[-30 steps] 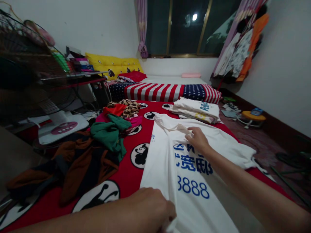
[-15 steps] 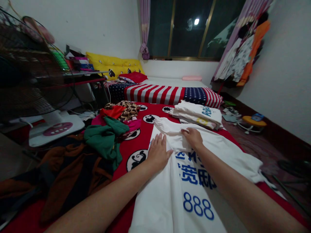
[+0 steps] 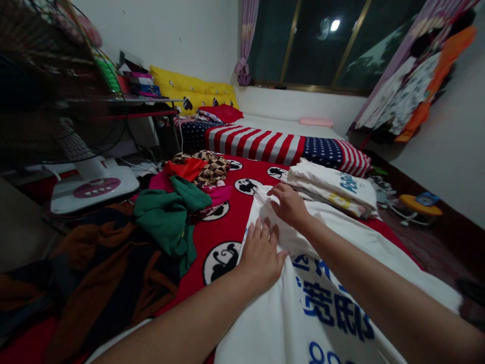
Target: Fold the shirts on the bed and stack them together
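Observation:
A white T-shirt with blue print [image 3: 322,303] lies spread on the red bedspread [image 3: 227,222]. My left hand [image 3: 261,253] rests flat on its left side, fingers stretched out. My right hand [image 3: 290,205] lies on the folded sleeve near the shirt's top, fingers extended and pressing the cloth. Just beyond it sits a stack of folded white shirts [image 3: 333,187].
A heap of unfolded clothes, green [image 3: 170,212], brown and dark [image 3: 106,268], red and checked [image 3: 204,169], lies to the left. A standing fan [image 3: 76,151] is at far left. A striped flag blanket [image 3: 280,144] and yellow pillows [image 3: 189,91] lie beyond. Clothes hang at right [image 3: 417,86].
My left hand let go of the shirt's lower edge and moved up to lie flat on the shirt. My right hand slid farther up and left along the folded sleeve.

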### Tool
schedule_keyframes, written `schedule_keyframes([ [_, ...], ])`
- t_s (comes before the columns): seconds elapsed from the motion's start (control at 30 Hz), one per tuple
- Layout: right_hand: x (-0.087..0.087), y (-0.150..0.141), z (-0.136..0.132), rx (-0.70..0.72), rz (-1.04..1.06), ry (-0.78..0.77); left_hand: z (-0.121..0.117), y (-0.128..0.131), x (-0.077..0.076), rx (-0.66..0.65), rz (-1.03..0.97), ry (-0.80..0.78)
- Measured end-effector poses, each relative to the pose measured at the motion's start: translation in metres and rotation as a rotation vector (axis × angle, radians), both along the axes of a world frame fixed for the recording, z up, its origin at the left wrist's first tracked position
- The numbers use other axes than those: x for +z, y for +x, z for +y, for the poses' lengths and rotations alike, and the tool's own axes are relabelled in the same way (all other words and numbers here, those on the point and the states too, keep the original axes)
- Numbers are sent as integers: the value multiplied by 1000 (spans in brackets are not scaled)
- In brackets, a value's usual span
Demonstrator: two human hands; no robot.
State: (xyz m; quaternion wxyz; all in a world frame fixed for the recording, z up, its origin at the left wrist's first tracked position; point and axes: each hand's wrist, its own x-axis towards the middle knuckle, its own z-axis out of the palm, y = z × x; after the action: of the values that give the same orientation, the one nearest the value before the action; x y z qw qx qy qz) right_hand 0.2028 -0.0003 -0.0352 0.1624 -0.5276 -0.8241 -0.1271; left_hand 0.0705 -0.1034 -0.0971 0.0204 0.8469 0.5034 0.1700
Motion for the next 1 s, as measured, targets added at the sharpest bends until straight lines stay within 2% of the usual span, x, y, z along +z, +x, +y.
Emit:
schedule_keyframes([
  [0.1,-2,-30,14,137,-247,-57,0,0,2,-1,-4,-14],
  [0.2,-2,-44,29,140,-369,-110,0,0,4,-3,1,-43],
  [0.37,8,-38,61,-13,-198,-294,0,-1,5,-9,-33,-55],
  [0.5,22,-19,84,-64,-105,-445,0,-1,0,5,-54,-47],
  [0.57,27,-7,91,-67,27,-566,0,0,-1,13,-55,-44],
  [0.6,29,-1,94,-72,160,-655,0,0,-2,14,-55,-44],
  [0.67,29,9,97,-108,525,-809,0,0,-1,10,-53,-53],
  [0.7,27,12,98,-135,719,-829,0,0,-1,5,-54,-63],
  [0.77,20,17,102,-183,975,-726,0,-1,1,-1,-58,-83],
  [0.83,12,19,106,-211,1089,-540,0,-1,3,-6,-59,-100],
  [0.93,3,20,110,-264,1139,-379,1,-2,5,-4,-55,-116],
  [1.0,3,21,110,-295,1101,-290,1,-1,5,0,-49,-122],
])
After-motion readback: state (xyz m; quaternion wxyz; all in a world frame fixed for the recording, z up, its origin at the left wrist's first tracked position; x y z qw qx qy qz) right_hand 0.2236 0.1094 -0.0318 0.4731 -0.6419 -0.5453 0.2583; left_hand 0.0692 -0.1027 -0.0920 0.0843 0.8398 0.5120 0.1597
